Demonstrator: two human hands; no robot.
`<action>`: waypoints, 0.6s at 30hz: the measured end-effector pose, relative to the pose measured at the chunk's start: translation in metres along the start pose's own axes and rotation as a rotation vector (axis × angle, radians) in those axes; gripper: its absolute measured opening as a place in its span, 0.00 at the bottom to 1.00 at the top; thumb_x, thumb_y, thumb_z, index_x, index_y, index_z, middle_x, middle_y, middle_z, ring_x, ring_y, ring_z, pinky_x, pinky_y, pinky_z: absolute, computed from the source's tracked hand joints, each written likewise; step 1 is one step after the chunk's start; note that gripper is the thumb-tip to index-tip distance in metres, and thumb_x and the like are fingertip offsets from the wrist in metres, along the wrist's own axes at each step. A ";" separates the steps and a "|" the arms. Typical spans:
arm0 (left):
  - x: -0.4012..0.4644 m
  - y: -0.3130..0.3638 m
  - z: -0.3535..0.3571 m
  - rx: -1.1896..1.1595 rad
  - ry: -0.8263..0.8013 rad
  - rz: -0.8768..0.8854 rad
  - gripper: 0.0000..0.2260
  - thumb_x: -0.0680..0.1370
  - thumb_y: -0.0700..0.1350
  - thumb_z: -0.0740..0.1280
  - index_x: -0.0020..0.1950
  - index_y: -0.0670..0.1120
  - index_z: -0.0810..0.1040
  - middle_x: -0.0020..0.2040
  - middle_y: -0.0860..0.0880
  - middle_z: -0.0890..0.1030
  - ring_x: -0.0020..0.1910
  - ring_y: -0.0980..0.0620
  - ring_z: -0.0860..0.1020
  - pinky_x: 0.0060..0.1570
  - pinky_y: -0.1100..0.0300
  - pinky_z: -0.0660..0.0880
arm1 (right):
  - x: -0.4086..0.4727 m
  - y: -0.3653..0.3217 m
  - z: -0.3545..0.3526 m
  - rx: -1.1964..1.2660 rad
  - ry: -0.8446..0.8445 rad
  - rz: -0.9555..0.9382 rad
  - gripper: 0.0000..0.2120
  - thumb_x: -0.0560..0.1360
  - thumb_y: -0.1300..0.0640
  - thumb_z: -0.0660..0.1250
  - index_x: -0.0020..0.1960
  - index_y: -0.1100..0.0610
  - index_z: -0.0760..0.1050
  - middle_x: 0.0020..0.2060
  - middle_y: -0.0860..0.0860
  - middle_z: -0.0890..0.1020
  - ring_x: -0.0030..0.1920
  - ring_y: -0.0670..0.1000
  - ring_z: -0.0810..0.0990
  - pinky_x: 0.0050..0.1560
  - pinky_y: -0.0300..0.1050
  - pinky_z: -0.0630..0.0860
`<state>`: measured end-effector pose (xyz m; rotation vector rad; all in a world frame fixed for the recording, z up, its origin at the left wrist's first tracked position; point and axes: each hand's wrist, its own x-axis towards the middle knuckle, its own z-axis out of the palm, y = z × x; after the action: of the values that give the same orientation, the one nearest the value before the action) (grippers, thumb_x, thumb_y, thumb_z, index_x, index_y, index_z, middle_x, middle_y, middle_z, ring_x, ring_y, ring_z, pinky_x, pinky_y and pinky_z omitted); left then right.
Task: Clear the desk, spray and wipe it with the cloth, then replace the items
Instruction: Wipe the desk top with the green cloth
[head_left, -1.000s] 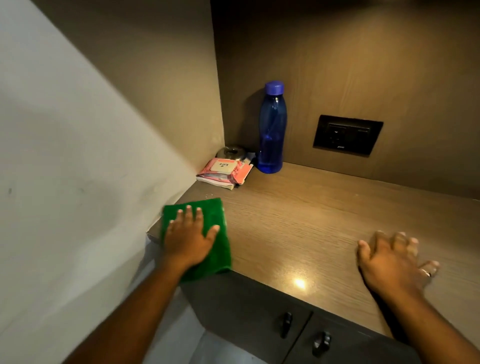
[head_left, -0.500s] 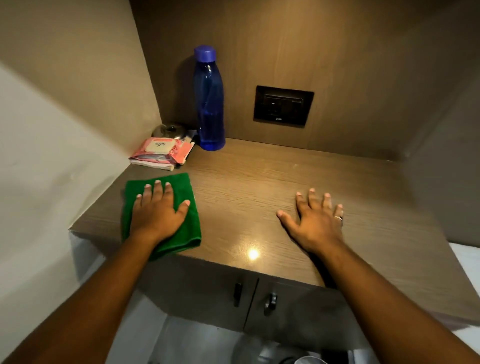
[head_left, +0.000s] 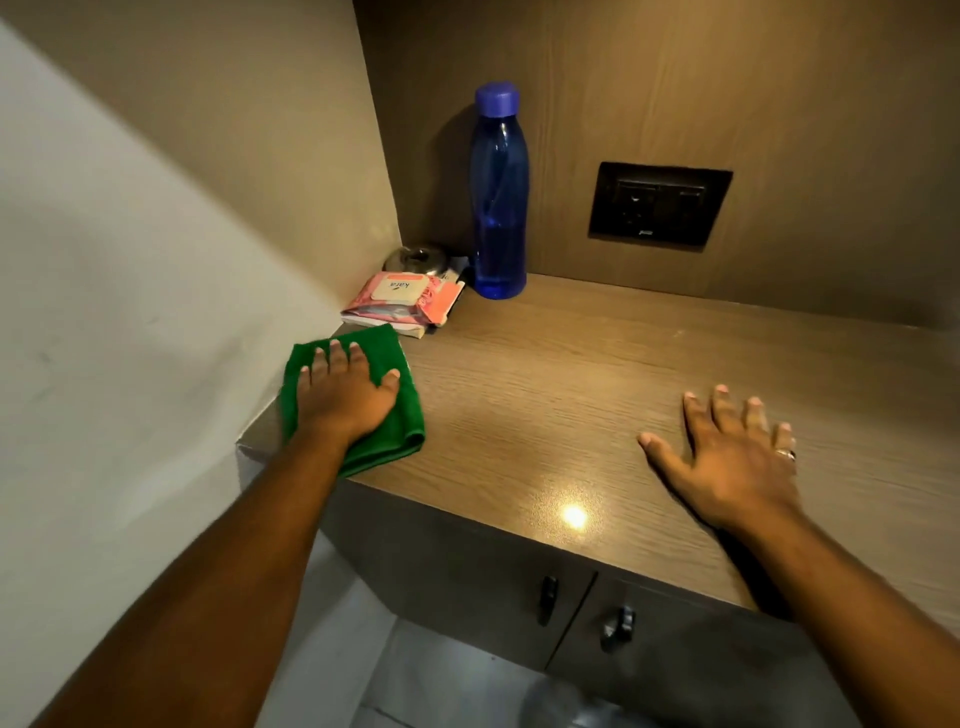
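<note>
A folded green cloth (head_left: 400, 415) lies on the wooden desk (head_left: 597, 374) at its left end, beside the wall. My left hand (head_left: 343, 395) presses flat on the cloth with fingers spread. My right hand (head_left: 727, 457) rests flat on the bare desk at the right, fingers apart, a ring on one finger, holding nothing. In the back left corner stand a tall blue bottle (head_left: 498, 208), a pink wipes packet (head_left: 405, 301) and a small metal lidded pot (head_left: 415, 259), partly hidden behind the packet.
A black wall socket (head_left: 657, 205) sits on the back panel. Below the desk front are two cabinet doors with dark knobs (head_left: 618, 626). A pale wall (head_left: 130, 312) borders the desk on the left.
My left hand has pushed the cloth away from the front edge toward the wipes packet. My right hand stays flat on the desk. The camera view has shifted.
</note>
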<state>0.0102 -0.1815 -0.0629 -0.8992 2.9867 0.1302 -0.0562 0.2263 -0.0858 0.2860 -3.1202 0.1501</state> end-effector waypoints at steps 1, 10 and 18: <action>-0.005 0.010 0.001 -0.008 -0.002 0.005 0.36 0.77 0.65 0.48 0.78 0.44 0.49 0.79 0.41 0.49 0.77 0.40 0.49 0.75 0.42 0.48 | 0.000 0.001 0.000 -0.002 0.002 0.000 0.49 0.66 0.19 0.34 0.79 0.45 0.48 0.80 0.52 0.49 0.79 0.60 0.47 0.75 0.64 0.45; -0.108 0.086 0.018 -0.063 -0.040 0.464 0.36 0.75 0.67 0.46 0.78 0.48 0.51 0.79 0.45 0.50 0.78 0.46 0.47 0.74 0.47 0.42 | -0.006 0.007 -0.004 0.021 -0.016 -0.035 0.47 0.68 0.20 0.36 0.79 0.45 0.48 0.80 0.52 0.51 0.78 0.61 0.49 0.75 0.66 0.48; -0.049 -0.078 -0.005 0.058 0.044 0.217 0.35 0.77 0.66 0.49 0.78 0.47 0.51 0.79 0.45 0.53 0.77 0.45 0.53 0.74 0.46 0.52 | -0.009 -0.002 -0.010 0.029 -0.012 -0.038 0.47 0.68 0.20 0.35 0.79 0.46 0.49 0.80 0.53 0.51 0.79 0.61 0.48 0.76 0.64 0.48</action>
<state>0.0943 -0.2200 -0.0620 -0.5784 3.1024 0.0263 -0.0470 0.2268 -0.0756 0.3476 -3.1243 0.1946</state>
